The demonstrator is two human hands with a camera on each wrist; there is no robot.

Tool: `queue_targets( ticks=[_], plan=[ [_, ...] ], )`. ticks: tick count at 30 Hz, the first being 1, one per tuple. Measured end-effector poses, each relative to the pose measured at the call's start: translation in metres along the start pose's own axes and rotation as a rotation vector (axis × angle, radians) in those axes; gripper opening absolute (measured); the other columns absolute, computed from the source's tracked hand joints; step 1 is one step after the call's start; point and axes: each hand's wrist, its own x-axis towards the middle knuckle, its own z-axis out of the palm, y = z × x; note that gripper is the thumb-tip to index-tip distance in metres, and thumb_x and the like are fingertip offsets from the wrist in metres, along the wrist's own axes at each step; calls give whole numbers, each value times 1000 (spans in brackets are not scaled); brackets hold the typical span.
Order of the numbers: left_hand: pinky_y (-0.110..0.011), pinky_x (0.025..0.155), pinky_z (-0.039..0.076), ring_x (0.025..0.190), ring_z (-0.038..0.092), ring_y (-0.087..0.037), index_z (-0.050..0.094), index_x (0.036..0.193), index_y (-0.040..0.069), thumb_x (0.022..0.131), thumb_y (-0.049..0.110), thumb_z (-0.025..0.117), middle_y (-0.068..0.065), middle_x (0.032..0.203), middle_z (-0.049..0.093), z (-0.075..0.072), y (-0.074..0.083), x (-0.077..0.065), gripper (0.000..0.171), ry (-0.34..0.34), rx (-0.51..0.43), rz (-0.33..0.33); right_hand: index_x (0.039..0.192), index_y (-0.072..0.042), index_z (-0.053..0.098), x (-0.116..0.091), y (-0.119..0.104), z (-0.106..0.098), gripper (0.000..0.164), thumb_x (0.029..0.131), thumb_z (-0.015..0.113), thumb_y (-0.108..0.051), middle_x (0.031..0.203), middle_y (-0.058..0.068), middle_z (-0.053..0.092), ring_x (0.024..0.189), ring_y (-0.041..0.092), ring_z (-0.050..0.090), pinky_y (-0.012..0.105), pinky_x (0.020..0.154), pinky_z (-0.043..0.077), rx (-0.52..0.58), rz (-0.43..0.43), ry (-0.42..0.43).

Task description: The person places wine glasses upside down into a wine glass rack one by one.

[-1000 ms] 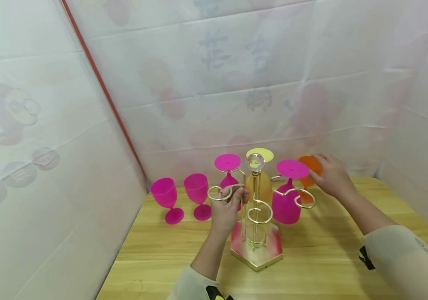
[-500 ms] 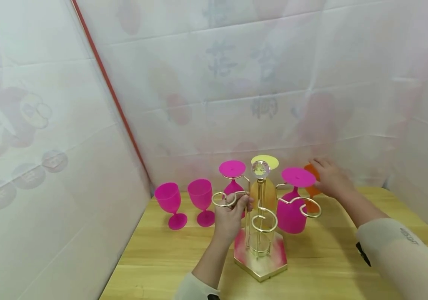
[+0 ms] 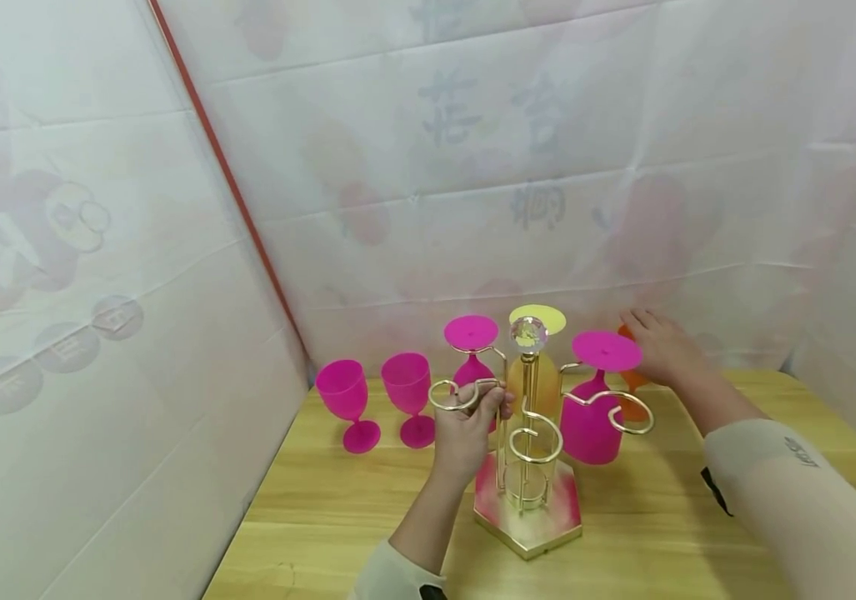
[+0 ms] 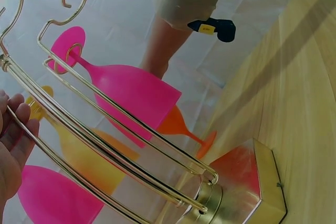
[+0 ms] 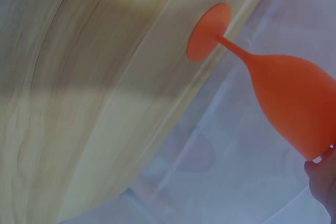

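My left hand [image 3: 467,433] grips a side rod of a gold goblet rack [image 3: 528,537], fingers curled round the metal. Upside down on the rack hang a pink goblet [image 3: 471,333] at left, a yellow goblet [image 3: 557,320] behind and a larger-looking pink goblet [image 3: 594,429] at right. Behind the rack my right hand [image 3: 662,348] holds an orange goblet [image 5: 294,98] at its rim; much of that hand is outside the right wrist view. The orange goblet is upright, its foot [image 5: 209,32] at the tabletop.
Two pink goblets [image 3: 342,392] stand upright left of the rack on the wooden table [image 3: 337,517]. A crystal ball [image 3: 528,334] tops the rack. Bare wire hooks [image 3: 536,446] jut toward the front. Pale printed sheets [image 3: 367,150] enclose the back and sides.
My right hand has settled further over the orange goblet, covering more of it. The left hand keeps its hold on the rack. The head view has shifted slightly.
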Motion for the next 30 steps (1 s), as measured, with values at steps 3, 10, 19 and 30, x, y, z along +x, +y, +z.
queue_targets(
  ticks=[3,10,19,30],
  plan=[
    [-33,77,61,75,68,-21,69,102,-5,94,19,65,-30,93,69,0,0,1,25,-3,-6,2,149,10,27,1,-1,0,80,94,56,-40,152,36,24,139,56,19,68,114,18,14,12,-17],
    [-27,75,60,73,68,-11,69,102,-6,95,19,65,-31,93,69,2,-2,0,27,-4,-20,-11,149,12,22,-2,-3,1,83,93,58,-37,153,37,20,139,57,16,69,113,18,8,56,-78],
    [-40,77,61,75,68,-19,70,101,-5,94,18,65,-28,92,70,3,-1,1,24,-1,-5,0,148,14,21,-6,-9,-2,84,93,57,-37,153,37,20,140,55,16,69,114,15,19,88,-114],
    [-26,74,60,72,67,-10,69,100,-5,95,16,65,-30,92,69,-1,0,1,23,18,-14,21,150,13,17,-2,-17,-4,83,94,54,-36,155,36,14,143,54,10,66,117,12,30,121,-142]
  ],
)
